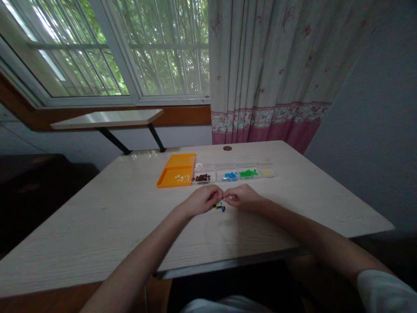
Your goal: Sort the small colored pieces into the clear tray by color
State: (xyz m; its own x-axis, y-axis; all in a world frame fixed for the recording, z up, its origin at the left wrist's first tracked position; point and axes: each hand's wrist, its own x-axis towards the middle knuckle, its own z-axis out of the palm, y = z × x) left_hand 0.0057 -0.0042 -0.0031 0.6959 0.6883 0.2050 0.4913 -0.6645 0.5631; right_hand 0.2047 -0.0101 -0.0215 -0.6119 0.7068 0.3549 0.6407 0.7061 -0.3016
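My left hand [204,201] and my right hand [243,198] meet above the table, fingertips almost touching. Each is closed in a pinch. A short strand of small beads [223,208] in dark brown, blue and green shows just below the left fingers, which seem to hold it. What the right fingertips grip is too small to make out. Beyond the hands is a clear divided tray [219,174], with brown beads [202,178], blue beads [230,176], green beads [248,173] and a few yellow beads [266,172] in separate compartments.
An open orange case [179,163] with whitish beads [182,177] adjoins the tray's left end. The pale wooden table [130,217] has a dark round cable hole [227,148] at its back. A small raised shelf [110,117] stands back left, below the window. A curtain [260,65] hangs behind.
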